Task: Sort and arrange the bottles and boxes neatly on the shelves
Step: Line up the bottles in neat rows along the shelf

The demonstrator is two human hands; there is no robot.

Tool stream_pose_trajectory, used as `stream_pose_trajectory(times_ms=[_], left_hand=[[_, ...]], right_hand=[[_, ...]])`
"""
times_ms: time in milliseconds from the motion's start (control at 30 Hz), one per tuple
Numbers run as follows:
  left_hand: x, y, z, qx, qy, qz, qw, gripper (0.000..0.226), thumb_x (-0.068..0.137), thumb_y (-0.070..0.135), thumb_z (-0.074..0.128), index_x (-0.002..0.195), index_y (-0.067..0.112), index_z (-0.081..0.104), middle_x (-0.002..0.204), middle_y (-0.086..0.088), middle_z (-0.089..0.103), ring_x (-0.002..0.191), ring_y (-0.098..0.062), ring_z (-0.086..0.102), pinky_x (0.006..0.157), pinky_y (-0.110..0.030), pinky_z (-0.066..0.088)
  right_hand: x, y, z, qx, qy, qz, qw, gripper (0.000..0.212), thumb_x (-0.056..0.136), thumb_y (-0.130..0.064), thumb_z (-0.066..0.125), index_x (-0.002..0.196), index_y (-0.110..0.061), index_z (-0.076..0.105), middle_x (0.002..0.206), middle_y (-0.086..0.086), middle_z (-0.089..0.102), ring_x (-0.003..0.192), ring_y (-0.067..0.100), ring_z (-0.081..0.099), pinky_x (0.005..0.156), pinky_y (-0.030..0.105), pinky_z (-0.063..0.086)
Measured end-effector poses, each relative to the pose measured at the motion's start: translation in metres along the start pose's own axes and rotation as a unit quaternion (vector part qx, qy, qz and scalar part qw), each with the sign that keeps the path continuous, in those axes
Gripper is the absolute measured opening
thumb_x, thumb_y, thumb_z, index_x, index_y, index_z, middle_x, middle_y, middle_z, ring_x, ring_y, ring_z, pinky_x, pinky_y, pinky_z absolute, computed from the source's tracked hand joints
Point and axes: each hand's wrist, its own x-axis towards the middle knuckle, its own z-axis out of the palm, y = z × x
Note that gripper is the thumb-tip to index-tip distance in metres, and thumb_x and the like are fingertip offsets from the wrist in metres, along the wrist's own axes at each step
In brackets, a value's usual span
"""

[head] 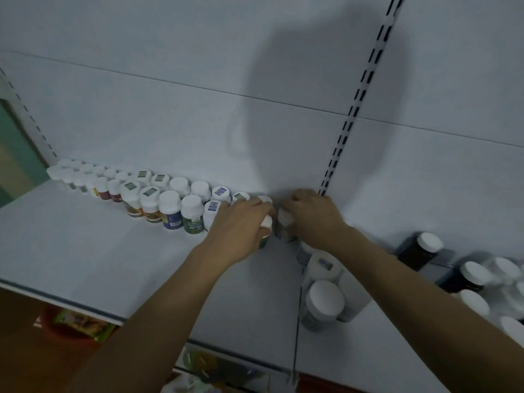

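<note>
- Shelf point(85, 251) of white board carries a double row of bottles point(170, 199) along the back panel point(170, 109), running from the far left end up to the hands.
- Caps in the row are white. Several bear small printed stickers, two with what looks like a barcode, all too blurred to read.
- Labels in the row vary: dark red on two small bottles at the left, orange-and-green pictures on two more, then a blue-labelled bottle point(171, 212) and a bottle with a dark green label point(192, 219). Their pale print is illegible, and no brand can be made out.
- The left hand point(241, 225) has its grip clamped on a green-labelled bottle point(266, 222), which stands upright at the right end of the front row, fingers wrapped round the body below the white cap.
- The right hand point(314, 219) has its grip clamped on a second bottle point(285, 218) just beside the first, fingers curled over it. Its label is mostly hidden.
- Whether the two held bottles touch cannot be told.
- A slotted upright point(354, 109) rises behind the right hand, between two shelf bays.
- In the right bay, larger grey bottles point(324, 302) with white caps stand under the right forearm, one cap stickered, and dark bottles point(422, 251) with white caps stand further right.
- Below the shelf sits a red bowl point(65, 330) with colourful packets.
</note>
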Motion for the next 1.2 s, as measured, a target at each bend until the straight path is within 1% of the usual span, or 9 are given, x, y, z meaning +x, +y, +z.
stream_pose_trajectory(times_ms=[100, 267, 433, 600, 733, 800, 900, 1033, 1200], left_hand=[[0.006, -0.001, 0.005, 0.036, -0.003, -0.005, 0.999, 0.032, 0.094, 0.033, 0.061, 0.125, 0.032, 0.056, 0.127, 0.009, 0.060, 0.119, -0.024, 0.047, 0.090, -0.040, 0.037], [0.006, 0.001, 0.013, 0.017, 0.012, -0.023, 1.000, 0.031, 0.093, 0.032, 0.064, 0.123, 0.034, 0.059, 0.129, 0.007, 0.059, 0.119, -0.025, 0.047, 0.086, -0.041, 0.031], [0.004, 0.001, 0.017, -0.008, 0.014, -0.029, 0.999, 0.038, 0.087, 0.023, 0.071, 0.123, 0.034, 0.062, 0.129, 0.005, 0.053, 0.119, -0.026, 0.048, 0.088, -0.043, 0.032], [0.001, -0.008, 0.007, -0.032, 0.014, -0.047, 0.998, 0.045, 0.081, 0.024, 0.077, 0.122, 0.033, 0.061, 0.125, 0.007, 0.051, 0.118, -0.023, 0.048, 0.090, -0.045, 0.038], [-0.015, -0.020, -0.002, -0.055, 0.068, -0.042, 0.995, 0.035, 0.081, 0.024, 0.078, 0.113, 0.028, 0.065, 0.118, 0.003, 0.056, 0.110, -0.025, 0.052, 0.080, -0.039, 0.039], [-0.028, -0.025, -0.003, -0.082, 0.088, -0.037, 0.992, 0.028, 0.082, 0.020, 0.077, 0.108, 0.023, 0.066, 0.110, 0.000, 0.058, 0.101, -0.026, 0.056, 0.074, -0.040, 0.047], [-0.051, -0.031, 0.005, -0.120, 0.070, -0.048, 0.989, 0.016, 0.085, 0.019, 0.071, 0.101, 0.022, 0.065, 0.096, 0.004, 0.058, 0.088, -0.020, 0.058, 0.068, -0.037, 0.051], [-0.091, -0.043, 0.037, -0.106, 0.005, -0.119, 0.987, 0.019, 0.089, 0.025, 0.068, 0.108, 0.022, 0.067, 0.109, 0.002, 0.058, 0.101, -0.022, 0.056, 0.080, -0.038, 0.049], [-0.112, -0.042, 0.062, -0.086, 0.049, -0.138, 0.985, 0.017, 0.085, 0.021, 0.072, 0.102, 0.021, 0.067, 0.106, 0.000, 0.056, 0.098, -0.026, 0.054, 0.076, -0.036, 0.039]], right_hand=[[-0.007, 0.006, 0.000, 0.015, -0.004, 0.038, 0.999, 0.045, 0.090, -0.037, 0.066, 0.132, -0.023, 0.059, 0.131, 0.006, 0.053, 0.123, 0.028, 0.049, 0.091, 0.036, 0.044], [-0.025, 0.027, -0.007, 0.007, -0.034, 0.075, 0.997, 0.031, 0.084, -0.023, 0.069, 0.113, -0.014, 0.063, 0.118, 0.008, 0.058, 0.108, 0.029, 0.058, 0.083, 0.038, 0.050], [-0.042, 0.046, -0.012, 0.044, -0.068, 0.095, 0.992, 0.047, 0.087, -0.026, 0.068, 0.132, -0.017, 0.059, 0.131, 0.007, 0.055, 0.119, 0.029, 0.056, 0.096, 0.042, 0.050], [-0.051, 0.037, -0.013, 0.124, 0.003, 0.056, 0.991, 0.045, 0.096, -0.032, 0.062, 0.139, -0.022, 0.055, 0.128, 0.004, 0.058, 0.117, 0.027, 0.054, 0.095, 0.043, 0.047], [-0.036, 0.012, -0.014, 0.177, -0.015, 0.019, 0.984, 0.038, 0.095, -0.034, 0.065, 0.130, -0.022, 0.059, 0.118, -0.001, 0.066, 0.109, 0.021, 0.058, 0.094, 0.039, 0.049], [-0.024, -0.002, -0.011, 0.179, -0.029, 0.019, 0.983, 0.035, 0.092, -0.039, 0.067, 0.123, -0.022, 0.063, 0.113, -0.002, 0.069, 0.104, 0.020, 0.061, 0.091, 0.035, 0.050], [-0.004, -0.021, -0.001, 0.152, -0.083, 0.015, 0.985, 0.038, 0.087, -0.051, 0.070, 0.105, -0.018, 0.067, 0.101, 0.002, 0.068, 0.091, 0.022, 0.062, 0.084, 0.038, 0.054], [0.012, -0.031, 0.016, 0.150, -0.137, 0.023, 0.979, 0.048, 0.078, -0.061, 0.072, 0.072, -0.022, 0.045, 0.073, 0.000, 0.053, 0.075, 0.024, 0.057, 0.070, 0.035, 0.050], [0.017, -0.035, 0.029, 0.170, -0.119, 0.012, 0.978, 0.043, 0.080, -0.065, 0.065, 0.091, -0.030, 0.042, 0.086, -0.002, 0.054, 0.081, 0.024, 0.057, 0.073, 0.032, 0.046]])
